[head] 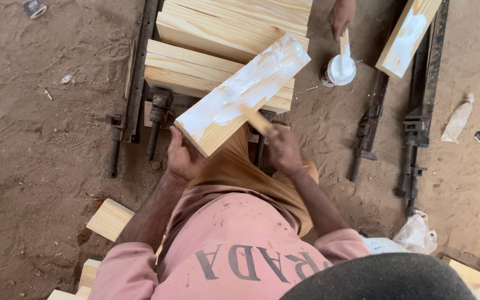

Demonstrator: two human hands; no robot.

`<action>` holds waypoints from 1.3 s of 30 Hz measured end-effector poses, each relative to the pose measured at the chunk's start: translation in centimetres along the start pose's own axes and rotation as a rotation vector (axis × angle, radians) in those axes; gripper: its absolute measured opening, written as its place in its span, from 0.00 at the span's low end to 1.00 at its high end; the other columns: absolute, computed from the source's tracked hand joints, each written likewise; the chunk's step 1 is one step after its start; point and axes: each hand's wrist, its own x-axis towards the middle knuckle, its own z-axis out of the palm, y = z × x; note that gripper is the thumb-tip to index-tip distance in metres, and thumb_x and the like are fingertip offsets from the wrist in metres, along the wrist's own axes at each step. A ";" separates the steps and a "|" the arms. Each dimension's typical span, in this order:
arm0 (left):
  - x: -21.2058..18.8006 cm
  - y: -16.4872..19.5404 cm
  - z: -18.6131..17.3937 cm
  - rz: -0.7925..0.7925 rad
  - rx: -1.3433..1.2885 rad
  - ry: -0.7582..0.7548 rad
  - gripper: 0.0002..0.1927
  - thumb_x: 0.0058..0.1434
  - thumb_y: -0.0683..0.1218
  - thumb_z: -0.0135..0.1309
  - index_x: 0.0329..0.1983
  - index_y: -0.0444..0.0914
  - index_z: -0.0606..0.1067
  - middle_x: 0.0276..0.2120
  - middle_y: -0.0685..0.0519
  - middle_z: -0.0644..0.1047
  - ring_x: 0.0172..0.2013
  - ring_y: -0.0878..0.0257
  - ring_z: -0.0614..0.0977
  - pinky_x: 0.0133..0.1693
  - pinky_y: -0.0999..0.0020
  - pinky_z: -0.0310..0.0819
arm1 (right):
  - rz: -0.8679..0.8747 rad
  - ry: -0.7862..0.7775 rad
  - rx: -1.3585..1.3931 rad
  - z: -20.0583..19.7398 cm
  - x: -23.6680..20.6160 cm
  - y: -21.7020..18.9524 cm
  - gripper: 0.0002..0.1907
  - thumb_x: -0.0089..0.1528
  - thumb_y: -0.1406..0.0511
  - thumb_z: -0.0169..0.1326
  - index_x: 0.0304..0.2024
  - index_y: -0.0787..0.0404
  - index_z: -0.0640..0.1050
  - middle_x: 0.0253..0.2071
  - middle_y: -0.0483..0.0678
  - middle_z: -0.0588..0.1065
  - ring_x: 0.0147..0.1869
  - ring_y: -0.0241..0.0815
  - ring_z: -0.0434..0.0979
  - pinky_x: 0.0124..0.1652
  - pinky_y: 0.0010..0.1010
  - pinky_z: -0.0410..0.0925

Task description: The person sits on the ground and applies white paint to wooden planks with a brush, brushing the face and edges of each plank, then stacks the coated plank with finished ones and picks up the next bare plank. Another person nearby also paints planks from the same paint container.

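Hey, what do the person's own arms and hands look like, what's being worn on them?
Both hands are bare: no gloves, rings or watch visible on the left hand or right hand. The forearms are uncovered. Pink sleeves, faintly flecked with pale spots, are pushed up near the elbows.

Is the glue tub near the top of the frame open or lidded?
Open: the glue tub shows white glue at its uncovered top, and another person's hand dips a wooden stick in.

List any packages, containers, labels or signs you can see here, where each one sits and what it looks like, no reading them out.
Glue tub: round, white inside, on the sand at top centre, another person's hand dipping a stick in it.
Plastic bag: crumpled, clear, lower right.
Plastic wrapper: pale, twisted, right edge.
Small tin: round, grey, top left.
Shirt lettering: dark print on pink.
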 end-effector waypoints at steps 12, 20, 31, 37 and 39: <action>-0.2 0.6 0.9 0.030 -0.035 -0.173 0.44 0.69 0.73 0.23 0.77 0.41 0.55 0.71 0.44 0.64 0.69 0.49 0.67 0.68 0.48 0.63 | 0.360 -0.022 -0.139 -4.2 2.4 5.7 0.18 0.68 0.70 0.52 0.61 0.63 0.76 0.46 0.61 0.77 0.45 0.64 0.77 0.40 0.50 0.71; -0.4 0.8 1.0 -0.030 -0.031 -0.144 0.46 0.67 0.76 0.21 0.77 0.45 0.56 0.71 0.47 0.65 0.68 0.50 0.66 0.67 0.46 0.60 | 0.102 -0.237 0.188 -5.2 0.1 -8.0 0.19 0.69 0.71 0.52 0.64 0.67 0.73 0.42 0.57 0.78 0.38 0.48 0.80 0.34 0.37 0.74; -1.1 1.2 2.2 -0.083 -0.130 -0.153 0.50 0.61 0.79 0.19 0.77 0.46 0.53 0.71 0.42 0.61 0.70 0.46 0.63 0.67 0.41 0.61 | -0.170 -0.088 -0.072 -2.3 0.0 -7.2 0.19 0.69 0.70 0.53 0.63 0.62 0.76 0.52 0.55 0.74 0.44 0.46 0.75 0.38 0.32 0.73; -0.4 1.3 0.8 -0.055 -0.072 -0.270 0.51 0.63 0.79 0.21 0.79 0.43 0.51 0.74 0.43 0.59 0.72 0.48 0.62 0.69 0.43 0.60 | -0.011 -0.086 -0.102 -4.5 -0.9 -5.0 0.20 0.70 0.69 0.53 0.65 0.63 0.73 0.53 0.58 0.75 0.49 0.48 0.78 0.39 0.31 0.75; -0.3 1.3 0.9 -0.048 -0.088 -0.317 0.51 0.64 0.79 0.21 0.79 0.42 0.51 0.75 0.42 0.58 0.73 0.49 0.62 0.70 0.43 0.58 | -0.057 -0.152 -0.046 -4.2 -0.1 -5.7 0.21 0.70 0.68 0.54 0.66 0.63 0.72 0.51 0.58 0.77 0.46 0.47 0.78 0.38 0.30 0.76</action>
